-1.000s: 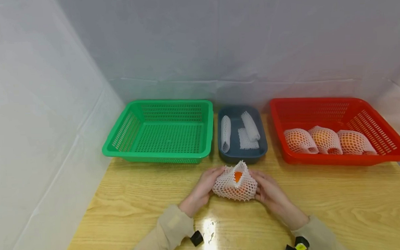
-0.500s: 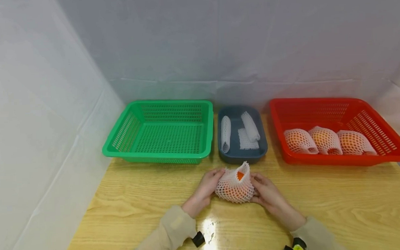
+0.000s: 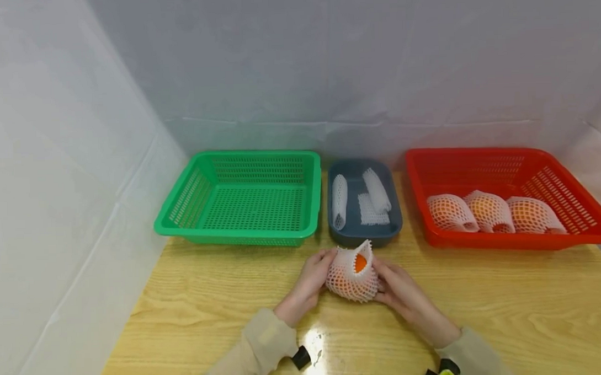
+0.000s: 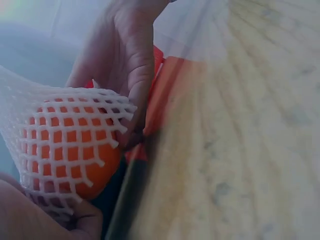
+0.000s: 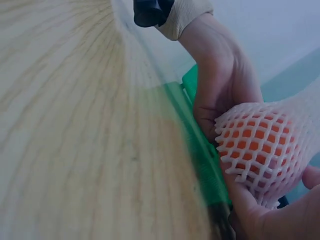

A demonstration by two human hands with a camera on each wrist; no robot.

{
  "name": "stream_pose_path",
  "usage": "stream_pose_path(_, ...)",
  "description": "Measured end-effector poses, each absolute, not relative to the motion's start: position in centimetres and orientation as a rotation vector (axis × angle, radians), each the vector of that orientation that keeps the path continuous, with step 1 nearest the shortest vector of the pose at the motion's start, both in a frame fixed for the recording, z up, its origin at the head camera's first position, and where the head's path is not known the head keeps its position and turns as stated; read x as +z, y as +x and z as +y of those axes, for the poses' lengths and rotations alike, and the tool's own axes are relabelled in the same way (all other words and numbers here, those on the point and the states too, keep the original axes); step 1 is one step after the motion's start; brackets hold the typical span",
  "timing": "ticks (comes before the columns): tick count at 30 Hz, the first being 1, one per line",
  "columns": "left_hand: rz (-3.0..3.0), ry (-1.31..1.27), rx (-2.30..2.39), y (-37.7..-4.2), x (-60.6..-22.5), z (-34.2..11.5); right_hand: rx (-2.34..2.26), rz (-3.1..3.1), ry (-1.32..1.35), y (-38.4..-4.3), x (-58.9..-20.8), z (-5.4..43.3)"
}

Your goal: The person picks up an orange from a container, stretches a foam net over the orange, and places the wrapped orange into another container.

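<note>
A round orange fruit (image 3: 360, 263) sits inside a white foam net sleeve (image 3: 351, 282), held over the table in front of the blue-grey bin. Its bare skin shows through the sleeve's gaping upper opening, and in the left wrist view also below the net's jagged edge. My left hand (image 3: 309, 281) grips the netted fruit from the left, with the thumb on top. On the opposite side, my right hand (image 3: 403, 291) holds the net with its thumb near the opening and fingers below. The fingertips of both hands are partly hidden behind the sleeve.
Behind the hands, a blue-grey bin (image 3: 334, 233) contains several white foam net sleeves (image 3: 377, 190). A green basket (image 3: 242, 233) stands to its left. In the red basket (image 3: 506, 240) on the right lie three netted fruits (image 3: 489, 211). White sheeting surrounds the wooden table (image 3: 209, 284).
The sleeve sits rounder and closer around the fruit, and its opening has turned slightly to the right. Both hands keep their hold; my left hand has shifted a little right.
</note>
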State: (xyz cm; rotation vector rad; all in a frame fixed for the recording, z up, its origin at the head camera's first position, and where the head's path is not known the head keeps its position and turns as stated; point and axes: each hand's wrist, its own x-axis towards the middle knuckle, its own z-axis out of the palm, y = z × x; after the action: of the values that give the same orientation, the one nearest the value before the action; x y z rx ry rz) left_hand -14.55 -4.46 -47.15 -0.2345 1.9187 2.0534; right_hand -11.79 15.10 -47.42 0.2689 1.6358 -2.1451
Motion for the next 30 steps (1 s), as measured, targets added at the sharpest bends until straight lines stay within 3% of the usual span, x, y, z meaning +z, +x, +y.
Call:
stream_pose_path(17,1.915,-0.202,2.202,-15.3,-45.6,-4.1,-2.212,1.414,-0.025,-11.5,-46.6,15.5)
stream_pose_path(30,1.826,-0.146,2.219,-14.9,-46.0,-3.6,-2.317,1.219,-0.042,-11.2,-45.2,15.2)
